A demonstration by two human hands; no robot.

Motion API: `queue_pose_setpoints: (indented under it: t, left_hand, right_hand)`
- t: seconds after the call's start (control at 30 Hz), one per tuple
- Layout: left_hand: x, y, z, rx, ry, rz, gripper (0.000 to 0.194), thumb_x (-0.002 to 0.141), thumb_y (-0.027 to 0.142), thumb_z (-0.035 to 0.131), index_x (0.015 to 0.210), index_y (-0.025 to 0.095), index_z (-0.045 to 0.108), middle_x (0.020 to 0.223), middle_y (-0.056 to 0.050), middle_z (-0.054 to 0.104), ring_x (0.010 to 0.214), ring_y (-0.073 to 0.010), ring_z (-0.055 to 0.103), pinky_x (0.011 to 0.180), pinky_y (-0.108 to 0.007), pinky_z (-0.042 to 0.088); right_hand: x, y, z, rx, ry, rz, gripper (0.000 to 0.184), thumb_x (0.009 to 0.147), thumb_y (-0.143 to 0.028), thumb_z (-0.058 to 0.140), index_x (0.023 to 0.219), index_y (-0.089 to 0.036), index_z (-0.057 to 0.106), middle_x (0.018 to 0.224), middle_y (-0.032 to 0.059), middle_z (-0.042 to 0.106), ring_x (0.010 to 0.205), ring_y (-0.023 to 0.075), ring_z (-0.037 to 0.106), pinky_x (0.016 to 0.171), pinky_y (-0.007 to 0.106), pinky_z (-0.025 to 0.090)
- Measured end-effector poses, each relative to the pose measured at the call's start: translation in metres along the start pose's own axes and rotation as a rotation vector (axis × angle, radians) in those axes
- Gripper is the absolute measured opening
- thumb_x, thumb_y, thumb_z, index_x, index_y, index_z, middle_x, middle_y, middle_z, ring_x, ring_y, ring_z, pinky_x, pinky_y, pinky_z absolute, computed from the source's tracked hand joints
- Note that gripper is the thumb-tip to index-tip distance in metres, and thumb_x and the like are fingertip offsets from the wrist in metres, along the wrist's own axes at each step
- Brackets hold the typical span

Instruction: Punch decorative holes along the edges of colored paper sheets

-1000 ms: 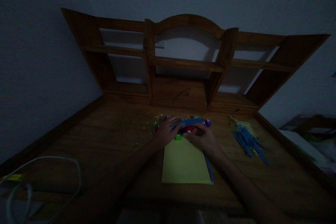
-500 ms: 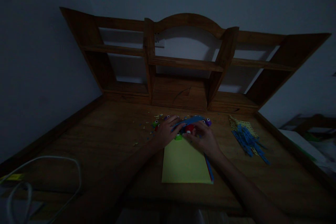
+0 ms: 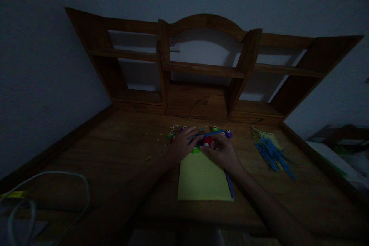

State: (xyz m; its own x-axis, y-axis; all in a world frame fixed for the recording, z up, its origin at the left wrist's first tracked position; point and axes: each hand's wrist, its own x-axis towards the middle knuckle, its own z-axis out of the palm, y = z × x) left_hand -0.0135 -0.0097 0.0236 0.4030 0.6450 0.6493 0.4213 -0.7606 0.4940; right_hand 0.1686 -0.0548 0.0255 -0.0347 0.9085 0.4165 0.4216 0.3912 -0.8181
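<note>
The person's left hand [image 3: 183, 144] and right hand [image 3: 223, 152] worked close together near the middle of the wooden bench [image 3: 121, 142]. The right grip was closed around a red craft punch [image 3: 207, 142], its thumb low on the near side and its fingers curled behind. The left grip pinched a piece of blue paper [image 3: 215, 134] between thumb and fingers; the paper stretched across the gap to the right hand, just above and behind the red punch. How far it went into the punch was too dim to tell.

A green craft punch [image 3: 195, 150] sat between the hands, at the far end of a stack of coloured paper [image 3: 204, 180] with a yellow sheet on top and blue and red edges showing along its right side. A purple craft punch [image 3: 228, 133] stood just beyond the right hand, and another green punch [image 3: 170, 135] lay just beside the left. Tiny paper bits [image 3: 173, 127] were scattered past the left hand. Well to the right, shredded blue strips [image 3: 272, 155] lay partly over a perforated yellow sheet [image 3: 275, 140]. A wooden shelf unit [image 3: 201, 70] rose at the back.
</note>
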Motion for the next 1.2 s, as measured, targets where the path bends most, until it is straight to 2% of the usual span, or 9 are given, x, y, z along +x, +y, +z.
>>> queue_pose_setpoints:
  t: [0.13,0.23,0.3,0.4,0.5,0.6,0.7,1.03,1.2]
  left_hand:
    - [-0.001,-0.002,0.003,0.008,-0.001,-0.009,0.025,0.09,0.032,0.05,0.105,0.019,0.065,0.106,-0.009,0.065,0.105,-0.0203,0.058,0.095,-0.035,0.045]
    - [-0.003,-0.006,0.006,0.024,0.012,-0.022,0.027,0.089,0.034,0.051,0.107,0.02,0.065,0.112,-0.009,0.064,0.109,-0.0215,0.056,0.097,-0.038,0.044]
    - [-0.003,-0.007,0.006,0.008,-0.025,-0.054,0.026,0.089,0.034,0.051,0.104,0.02,0.067,0.115,-0.008,0.063,0.109,-0.0221,0.056,0.097,-0.038,0.043]
    - [-0.002,-0.005,0.003,-0.089,-0.115,-0.133,0.027,0.089,0.036,0.049,0.095,0.018,0.069,0.104,-0.007,0.067,0.097,-0.0208,0.061,0.089,-0.034,0.046]
    - [-0.001,0.0,0.001,-0.202,-0.153,-0.175,0.028,0.089,0.037,0.048,0.09,0.016,0.067,0.091,-0.005,0.069,0.084,-0.0179,0.062,0.081,-0.029,0.047]
    - [-0.001,0.001,0.001,-0.273,-0.148,-0.184,0.027,0.089,0.035,0.047,0.09,0.016,0.066,0.091,-0.004,0.068,0.084,-0.0173,0.061,0.081,-0.027,0.045]
    - [-0.001,0.001,0.0,-0.336,-0.19,-0.179,0.026,0.089,0.034,0.047,0.087,0.015,0.065,0.091,-0.004,0.068,0.083,-0.0176,0.06,0.08,-0.028,0.045]
    - [0.0,-0.005,-0.003,-0.47,-0.316,-0.207,0.029,0.088,0.036,0.047,0.083,0.013,0.064,0.089,-0.005,0.066,0.085,-0.0188,0.058,0.08,-0.029,0.044]
    - [-0.002,-0.009,-0.002,-0.533,-0.371,-0.268,0.031,0.086,0.042,0.05,0.084,0.014,0.063,0.088,-0.005,0.065,0.083,-0.0183,0.056,0.079,-0.028,0.044]
  right_hand:
    - [0.001,-0.003,-0.002,0.085,0.015,0.06,0.026,0.063,-0.042,0.077,0.073,-0.022,0.063,0.069,0.0007,0.054,0.063,0.0157,0.049,0.057,0.028,0.039]
    - [0.003,-0.003,-0.004,0.206,-0.003,0.185,0.029,0.061,-0.043,0.078,0.07,-0.021,0.062,0.061,-0.0015,0.053,0.056,0.0135,0.046,0.052,0.026,0.035]
    - [0.004,-0.002,-0.006,0.299,-0.037,0.275,0.03,0.06,-0.043,0.079,0.069,-0.02,0.061,0.056,-0.0036,0.049,0.051,0.0113,0.043,0.048,0.025,0.031]
    - [0.006,-0.001,-0.006,0.446,-0.08,0.388,0.031,0.06,-0.042,0.079,0.07,-0.019,0.061,0.055,-0.0046,0.049,0.048,0.0087,0.04,0.045,0.023,0.026]
    - [0.006,-0.002,-0.006,0.622,-0.093,0.467,0.03,0.061,-0.038,0.08,0.075,-0.019,0.062,0.064,-0.0031,0.055,0.05,0.0077,0.042,0.045,0.023,0.029]
    - [0.006,-0.006,-0.006,0.724,-0.142,0.487,0.027,0.064,-0.035,0.078,0.079,-0.019,0.062,0.07,-0.0021,0.057,0.052,0.0075,0.045,0.047,0.022,0.032]
    - [0.005,-0.008,-0.006,0.723,-0.199,0.467,0.024,0.068,-0.035,0.075,0.079,-0.018,0.063,0.065,-0.0027,0.054,0.051,0.0072,0.044,0.047,0.022,0.031]
    - [0.004,0.007,-0.003,0.736,-0.208,0.471,0.022,0.072,-0.034,0.074,0.07,-0.016,0.061,0.054,-0.0037,0.051,0.047,0.0069,0.041,0.045,0.022,0.027]
    - [0.003,0.007,-0.004,0.737,-0.207,0.492,0.025,0.071,-0.034,0.075,0.065,-0.016,0.059,0.053,-0.0034,0.051,0.047,0.0071,0.041,0.044,0.023,0.027]
